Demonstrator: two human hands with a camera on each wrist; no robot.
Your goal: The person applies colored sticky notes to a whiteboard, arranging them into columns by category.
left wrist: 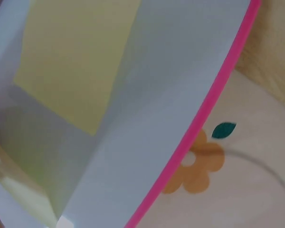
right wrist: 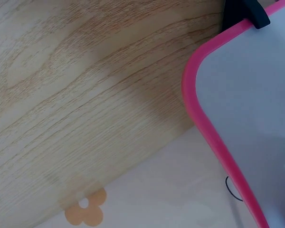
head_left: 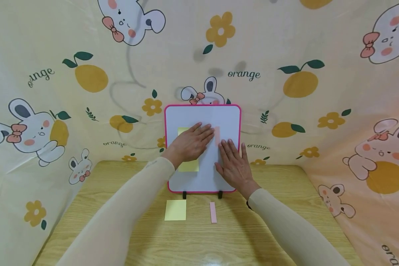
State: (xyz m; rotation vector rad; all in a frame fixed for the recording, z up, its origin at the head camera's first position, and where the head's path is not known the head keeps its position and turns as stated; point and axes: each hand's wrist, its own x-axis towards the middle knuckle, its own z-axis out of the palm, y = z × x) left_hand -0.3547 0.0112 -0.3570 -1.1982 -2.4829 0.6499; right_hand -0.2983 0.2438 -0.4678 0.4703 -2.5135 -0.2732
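Observation:
A whiteboard (head_left: 206, 181) with a pink frame stands upright on black feet (head_left: 220, 194). My left hand (head_left: 191, 143) lies across its middle, fingers straight, fingertips at the edge of a pale pink paper strip (head_left: 217, 135) on the board. My right hand (head_left: 235, 168) is spread over the board's lower right, its fingertips just below that strip. Behind the left hand and wrist, two yellow sticky notes show in part: an upper one (head_left: 183, 130) and a lower one (head_left: 189, 167). In the left wrist view, one yellow note (left wrist: 76, 61) hangs flat-looking and another (left wrist: 26, 192) has a raised edge.
On the wooden table (head_left: 146, 236), in front of the board, lie a yellow sticky note (head_left: 175, 210) and a narrow pink strip (head_left: 213, 212). A patterned cloth (head_left: 193, 48) with rabbits and oranges rises behind and on both sides.

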